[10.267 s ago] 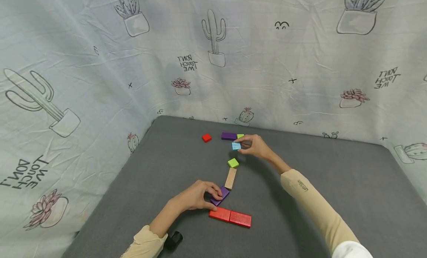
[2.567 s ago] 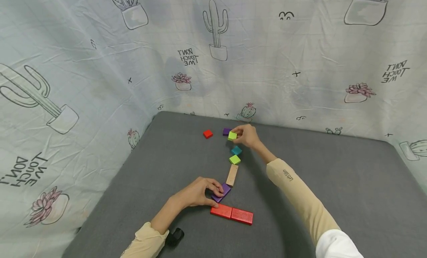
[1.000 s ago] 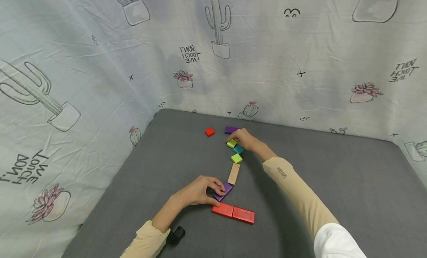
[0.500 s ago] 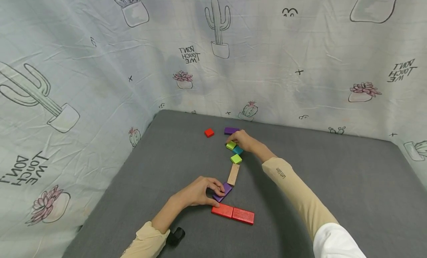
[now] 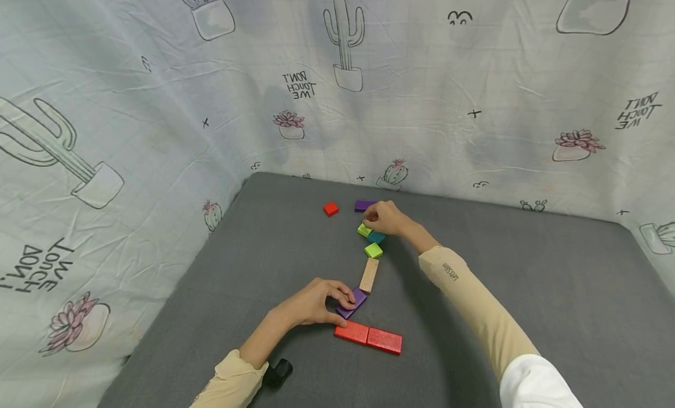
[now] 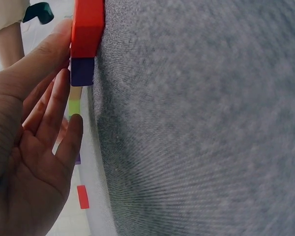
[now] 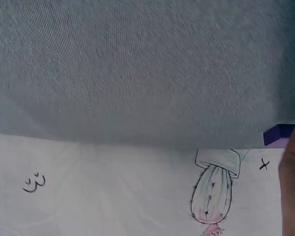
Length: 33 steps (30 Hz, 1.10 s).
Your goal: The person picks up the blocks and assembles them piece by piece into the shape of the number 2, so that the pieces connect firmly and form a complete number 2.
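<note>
In the head view my left hand point(image 5: 316, 305) rests at the near end of a row of blocks. Its fingertips touch a purple block point(image 5: 360, 298), and its thumb lies against a red block point(image 5: 351, 332), whose end also shows as a red block point(image 6: 87, 29) in the left wrist view. A second red block point(image 5: 385, 341) abuts that one. At the far end my right hand point(image 5: 389, 218) hovers with bent fingers just over a lime block point(image 5: 364, 230), which sits against a teal block point(image 5: 377, 237). Another lime block point(image 5: 373, 250) and a natural wood block point(image 5: 369, 275) continue the row.
Behind the right hand lies a purple block point(image 5: 364, 206), partly covered by it. A small red block point(image 5: 330, 208) stands apart to its left. Beside the left sleeve is a black object point(image 5: 278, 373). A cactus-print cloth point(image 5: 422, 103) borders the grey table point(image 5: 527, 291).
A teal block, then a lime block from beside the far purple block, joined the row. In the last half second my right hand rose off that lime block. The left hand stayed put.
</note>
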Available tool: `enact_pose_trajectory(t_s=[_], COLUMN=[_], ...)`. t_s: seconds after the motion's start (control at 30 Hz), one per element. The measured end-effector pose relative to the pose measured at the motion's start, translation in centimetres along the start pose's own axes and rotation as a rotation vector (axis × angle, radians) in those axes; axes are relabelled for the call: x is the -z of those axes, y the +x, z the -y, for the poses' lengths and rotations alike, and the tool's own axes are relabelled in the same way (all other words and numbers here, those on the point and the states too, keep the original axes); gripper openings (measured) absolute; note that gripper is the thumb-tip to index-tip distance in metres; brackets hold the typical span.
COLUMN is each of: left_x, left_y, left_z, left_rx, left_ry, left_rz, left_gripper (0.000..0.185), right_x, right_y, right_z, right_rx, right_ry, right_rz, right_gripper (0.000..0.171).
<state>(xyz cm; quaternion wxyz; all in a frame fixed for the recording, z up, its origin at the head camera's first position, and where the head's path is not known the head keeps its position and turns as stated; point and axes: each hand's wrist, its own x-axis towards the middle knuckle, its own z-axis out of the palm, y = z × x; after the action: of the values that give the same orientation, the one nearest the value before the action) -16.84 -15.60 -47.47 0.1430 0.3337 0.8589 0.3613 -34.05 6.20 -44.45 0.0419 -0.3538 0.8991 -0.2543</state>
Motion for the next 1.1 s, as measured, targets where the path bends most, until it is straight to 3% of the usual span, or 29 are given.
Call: enact_pose_trajectory(t_s=[0.2, 0.53, 0.63, 0.83, 0.97, 1.1], left_x=[0.0, -0.1, 0.0, 0.2, 0.2, 0.0], left_y=[0.0, 0.2, 0.2, 0.3, 0.3, 0.2], left_z=[0.1, 0.3, 0.3, 0.3, 0.1, -0.1], left_rx=[-0.002, -0.003, -0.003, 0.008, 0.011, 0.011], left_ry=[-0.010, -0.004, 0.006, 0.016, 0.003, -0.007], left_rz=[-0.002, -0.004, -0.004, -0.001, -0.010, -0.004], left_gripper=[0.032, 0.032, 0.032, 0.032, 0.031, 0.031], right_x=[0.0, -0.3, -0.2, 0.5, 0.5, 0.0], right_y=[0.3, 0.4, 0.4, 1.2, 2.0, 2.3], right_z=[0.4, 0.3, 0.1, -0.8, -1.4, -1.9], right_rx=[-0.036, -0.007, 0.008, -0.101, -0.177, -0.225], right_ry=[-0.035, -0.008, -0.002, -0.021, -0.012, -0.019], right_rz=[0.069, 0.076, 0.020, -0.149, -0.121, -0.053], right_gripper=[0.026, 0.023, 0.027, 0.037, 0.052, 0.052])
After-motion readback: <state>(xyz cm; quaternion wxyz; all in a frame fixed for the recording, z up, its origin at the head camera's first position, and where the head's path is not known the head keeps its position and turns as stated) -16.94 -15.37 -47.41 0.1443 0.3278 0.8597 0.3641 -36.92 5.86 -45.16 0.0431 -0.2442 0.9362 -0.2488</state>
